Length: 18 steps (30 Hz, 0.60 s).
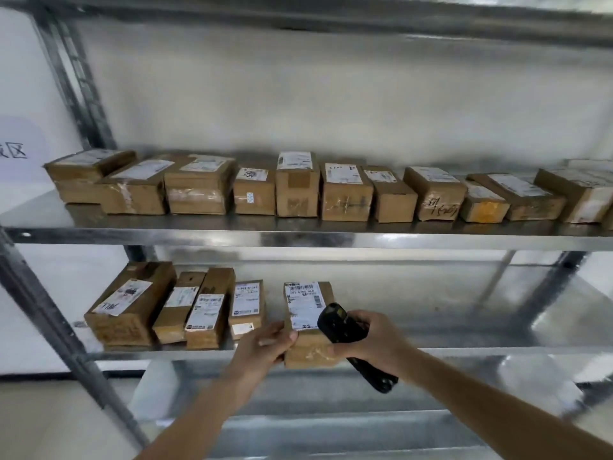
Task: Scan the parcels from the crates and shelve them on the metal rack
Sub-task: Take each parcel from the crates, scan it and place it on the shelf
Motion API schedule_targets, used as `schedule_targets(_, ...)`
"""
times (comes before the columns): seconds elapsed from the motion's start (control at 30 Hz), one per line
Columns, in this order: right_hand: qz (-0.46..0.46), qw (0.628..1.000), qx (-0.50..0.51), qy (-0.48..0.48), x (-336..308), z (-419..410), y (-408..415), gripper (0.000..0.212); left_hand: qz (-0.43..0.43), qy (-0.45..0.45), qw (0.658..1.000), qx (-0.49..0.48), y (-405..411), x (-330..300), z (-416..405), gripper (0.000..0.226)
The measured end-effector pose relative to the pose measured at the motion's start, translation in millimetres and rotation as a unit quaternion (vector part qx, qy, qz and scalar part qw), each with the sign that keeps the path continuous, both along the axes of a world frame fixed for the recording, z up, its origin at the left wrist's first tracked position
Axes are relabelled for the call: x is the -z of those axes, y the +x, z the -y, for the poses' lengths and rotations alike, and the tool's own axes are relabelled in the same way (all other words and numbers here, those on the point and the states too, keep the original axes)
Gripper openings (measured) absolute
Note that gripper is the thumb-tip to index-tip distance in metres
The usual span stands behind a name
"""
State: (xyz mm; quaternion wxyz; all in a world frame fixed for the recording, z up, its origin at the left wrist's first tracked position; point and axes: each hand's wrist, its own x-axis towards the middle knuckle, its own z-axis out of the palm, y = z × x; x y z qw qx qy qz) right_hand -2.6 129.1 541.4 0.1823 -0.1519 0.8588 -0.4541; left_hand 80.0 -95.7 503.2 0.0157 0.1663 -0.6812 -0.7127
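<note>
On the metal rack's [298, 239] lower shelf, four parcels [179, 310] at left, then left hand [262, 346] gripping a labelled parcel [306, 323] at the shelf's front edge, right hand [371, 340] clasping a black scanner [345, 330] against it.

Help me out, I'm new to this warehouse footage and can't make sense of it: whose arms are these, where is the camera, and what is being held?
There is no machine here: a person wears one camera on the head, looking forward and down, so the arms are their own. In front stands a metal rack. Its upper shelf carries a long row of brown parcels; the lower shelf holds four more at the left. The left hand grips the parcel being set at the lower shelf's front edge. The right hand steadies it while holding a black handheld scanner.
</note>
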Motion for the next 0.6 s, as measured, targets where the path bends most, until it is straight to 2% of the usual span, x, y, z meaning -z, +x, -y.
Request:
schedule_targets(0.13,-0.021,0.999,0.000,0.027,51.9,33.5,-43.6,0.048,0.019,-0.013,1.000,-0.005,-42.3,40.4,27.6,0.016)
schedule_targets(0.3,-0.037,0.998,0.007,0.041,110.2,68.8,-83.0,0.039,0.049,-0.014,0.998,-0.038,-85.6,90.7,54.5,0.026)
schedule_targets(0.5,-0.023,0.997,0.029,0.064,165.9,94.1,-108.4,0.052,0.055,-0.063,0.996,-0.043,-115.0,143.3,76.0,0.025)
schedule_targets(0.6,-0.029,0.997,0.035,0.061,183.2,104.2,-118.1,0.067,0.053,-0.090,0.993,-0.052,-127.4,162.7,80.0,0.021)
